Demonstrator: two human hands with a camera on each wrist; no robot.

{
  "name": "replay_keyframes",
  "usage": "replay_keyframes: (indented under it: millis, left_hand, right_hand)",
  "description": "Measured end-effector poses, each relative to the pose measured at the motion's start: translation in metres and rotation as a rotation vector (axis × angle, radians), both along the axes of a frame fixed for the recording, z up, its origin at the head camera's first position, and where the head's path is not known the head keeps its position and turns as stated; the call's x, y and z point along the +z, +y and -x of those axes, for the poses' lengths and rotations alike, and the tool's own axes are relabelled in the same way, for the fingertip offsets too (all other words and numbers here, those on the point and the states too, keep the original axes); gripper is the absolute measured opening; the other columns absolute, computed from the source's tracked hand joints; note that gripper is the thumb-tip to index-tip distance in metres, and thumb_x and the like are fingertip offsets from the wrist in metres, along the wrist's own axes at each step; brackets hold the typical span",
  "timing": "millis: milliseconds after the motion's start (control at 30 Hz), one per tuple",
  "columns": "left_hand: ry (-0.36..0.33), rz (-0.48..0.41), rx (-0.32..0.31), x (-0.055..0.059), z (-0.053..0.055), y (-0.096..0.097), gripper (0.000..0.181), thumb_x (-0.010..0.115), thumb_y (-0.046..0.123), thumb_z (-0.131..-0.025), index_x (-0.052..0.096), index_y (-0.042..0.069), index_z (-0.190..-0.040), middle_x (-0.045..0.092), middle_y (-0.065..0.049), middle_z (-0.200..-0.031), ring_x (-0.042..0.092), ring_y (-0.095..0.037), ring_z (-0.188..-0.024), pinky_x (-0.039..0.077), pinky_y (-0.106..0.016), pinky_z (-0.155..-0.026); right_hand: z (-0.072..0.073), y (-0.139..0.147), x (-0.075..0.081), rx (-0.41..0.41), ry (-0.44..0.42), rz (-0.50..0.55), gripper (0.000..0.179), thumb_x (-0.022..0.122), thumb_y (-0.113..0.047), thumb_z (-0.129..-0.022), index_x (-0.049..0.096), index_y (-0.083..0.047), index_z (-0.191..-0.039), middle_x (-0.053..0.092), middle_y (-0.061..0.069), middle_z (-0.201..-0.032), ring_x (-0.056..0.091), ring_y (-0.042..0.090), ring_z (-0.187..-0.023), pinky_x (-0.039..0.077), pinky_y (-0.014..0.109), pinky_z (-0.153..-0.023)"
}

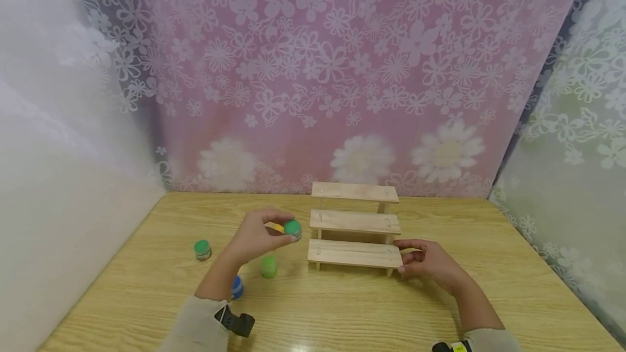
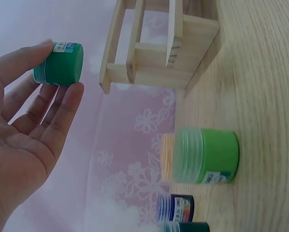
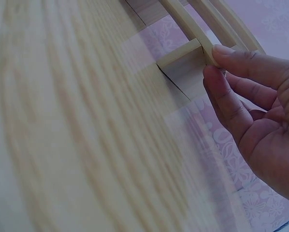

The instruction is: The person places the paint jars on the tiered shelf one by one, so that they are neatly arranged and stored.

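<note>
My left hand (image 1: 259, 237) holds a small green paint jar (image 1: 292, 229) between thumb and fingertips, above the table and just left of a three-step wooden shelf (image 1: 354, 254). In the left wrist view the thumb lies on the jar's label (image 2: 65, 47) side, with fingers supporting it from the other side. At the shelf's right end, my right hand (image 1: 432, 266) pinches the end of the lowest board, as the right wrist view shows with the thumb on the board (image 3: 209, 55) edge. The three steps carry no jars.
Left of the shelf stand a light green jar (image 1: 268, 267), a blue jar (image 1: 237, 288) partly behind my left forearm, and another green jar (image 1: 202, 250). A yellow-orange item (image 1: 278, 227) shows behind my left hand. Flowered curtain (image 1: 352, 96) backs the wooden table (image 1: 342, 314).
</note>
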State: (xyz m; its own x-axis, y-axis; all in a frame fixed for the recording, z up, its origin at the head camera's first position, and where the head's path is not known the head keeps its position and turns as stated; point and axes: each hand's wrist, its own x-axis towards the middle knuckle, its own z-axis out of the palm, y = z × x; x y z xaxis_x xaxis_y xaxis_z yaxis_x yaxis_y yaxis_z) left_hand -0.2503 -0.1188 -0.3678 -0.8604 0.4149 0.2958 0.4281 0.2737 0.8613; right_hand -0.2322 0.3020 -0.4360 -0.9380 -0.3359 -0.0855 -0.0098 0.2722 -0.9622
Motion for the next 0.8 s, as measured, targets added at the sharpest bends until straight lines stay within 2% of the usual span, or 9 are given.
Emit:
replay_keyframes:
  millis: [200, 400, 633, 800]
  left_hand:
    - [0.009, -0.007, -0.014, 0.002, 0.003, 0.012, 0.041, 0.082, 0.012, -0.080, 0.069, 0.006, -0.119, 0.063, -0.006, -0.112, 0.064, -0.024, -0.100, 0.057, -0.029, -0.076]
    - [0.012, -0.018, -0.052, 0.006, 0.005, 0.022, 0.043, 0.081, 0.009, -0.080, 0.068, 0.001, -0.120, 0.063, -0.009, -0.112, 0.065, -0.029, -0.098, 0.057, -0.029, -0.075]
    - [0.015, -0.014, -0.082, 0.012, 0.006, 0.033, 0.043, 0.081, 0.008, -0.081, 0.067, 0.001, -0.121, 0.065, -0.011, -0.109, 0.069, -0.024, -0.089, 0.058, -0.029, -0.074]
    - [0.052, 0.006, -0.099, 0.016, 0.007, 0.043, 0.043, 0.080, 0.011, -0.082, 0.068, 0.003, -0.122, 0.064, -0.008, -0.109, 0.067, -0.021, -0.093, 0.057, -0.028, -0.075]
  right_hand:
    - [-0.001, -0.001, -0.001, 0.003, 0.001, 0.002, 0.073, 0.079, -0.012, -0.083, 0.041, 0.010, -0.142, 0.063, 0.017, -0.102, 0.063, 0.023, -0.093, 0.056, 0.037, -0.078]
    - [-0.001, -0.001, -0.001, 0.001, 0.000, 0.007, 0.073, 0.079, -0.010, -0.083, 0.040, 0.010, -0.142, 0.063, 0.018, -0.102, 0.063, 0.024, -0.093, 0.057, 0.038, -0.078]
    - [-0.001, -0.001, -0.001, -0.006, 0.000, 0.002, 0.073, 0.078, -0.010, -0.083, 0.040, 0.010, -0.142, 0.063, 0.018, -0.103, 0.063, 0.023, -0.093, 0.057, 0.037, -0.078]
    - [-0.001, -0.001, 0.000, 0.002, 0.000, 0.007, 0.073, 0.078, -0.010, -0.083, 0.040, 0.011, -0.142, 0.064, 0.018, -0.101, 0.064, 0.024, -0.092, 0.057, 0.038, -0.078]
